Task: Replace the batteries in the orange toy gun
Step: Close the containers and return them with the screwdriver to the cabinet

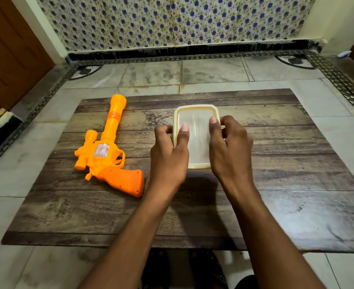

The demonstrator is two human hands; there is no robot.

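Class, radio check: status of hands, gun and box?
Both hands, left and right, grip lidded box. Gun untouched on board. Nothing in the way.

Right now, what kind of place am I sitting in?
Probably a room in a home, at floor level: a wood-patterned board lies on a marble tile floor with a patterned border, a flower-print cloth covers the wall, and a wooden door stands at left.

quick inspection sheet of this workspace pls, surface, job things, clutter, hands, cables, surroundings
surface: brown wooden board lying on a tiled floor
job's things: orange toy gun on the board's left, untouched; lidded plastic box at centre, contents not visible
clutter: nothing seen
hands: left hand and right hand both grip the box, thumbs on its lid
cables: nothing seen
surroundings: flower-patterned wall behind, wooden door at left
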